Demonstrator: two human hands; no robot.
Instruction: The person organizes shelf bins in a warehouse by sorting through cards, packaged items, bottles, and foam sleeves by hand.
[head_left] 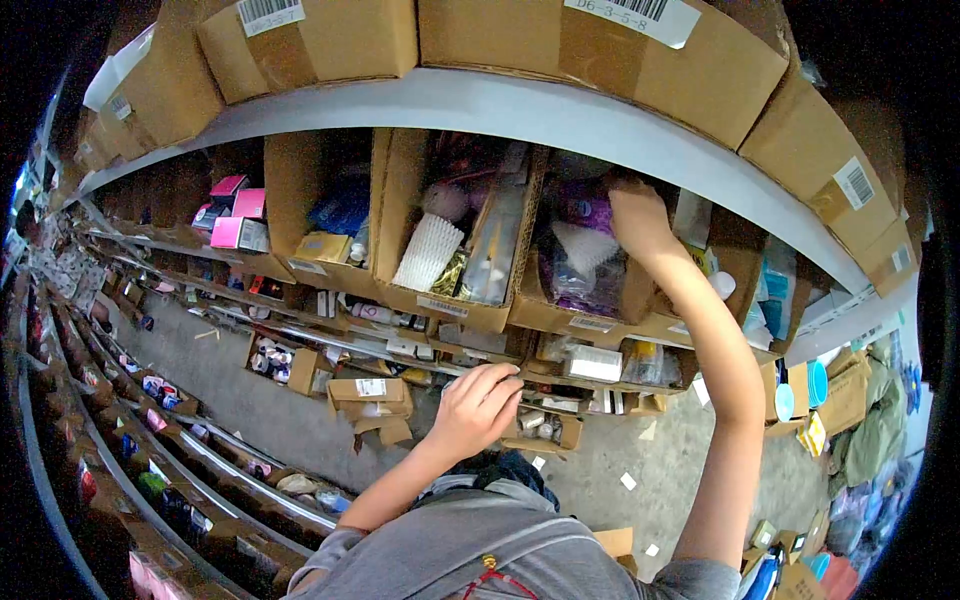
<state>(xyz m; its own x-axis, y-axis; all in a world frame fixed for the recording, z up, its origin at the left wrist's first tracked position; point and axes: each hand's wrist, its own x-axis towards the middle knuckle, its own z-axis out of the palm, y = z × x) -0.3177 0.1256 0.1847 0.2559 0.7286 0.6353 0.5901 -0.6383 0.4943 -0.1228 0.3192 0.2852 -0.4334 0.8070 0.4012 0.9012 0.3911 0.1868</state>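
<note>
Shirt (pixel 440 550) is seen foremost; left hand (pixel 472 412) is half-curled, right hand (pixel 640 215) inserted at box's (pixel 550 313) right edge, both grips hidden. Purple pack (pixel 590 212), probably light, slippery, is best corner-pinched.

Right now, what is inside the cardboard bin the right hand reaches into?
The bin holds purple packaging, a white textured item and clear plastic wrapping. The right hand hides some contents; whatever lies underneath or in the dark back cannot be seen.

Matt brown cardboard boxes (pixel 590 60) right across the top of the frame, and under them a smooth, painted-looking metal beam (pixel 480 98)! Left of centre, bumpy white foam netting (pixel 428 254); right of centre, shiny purple plastic wrapping (pixel 588 213); bottom centre, a matt grey cloth shirt (pixel 450 550).
</note>
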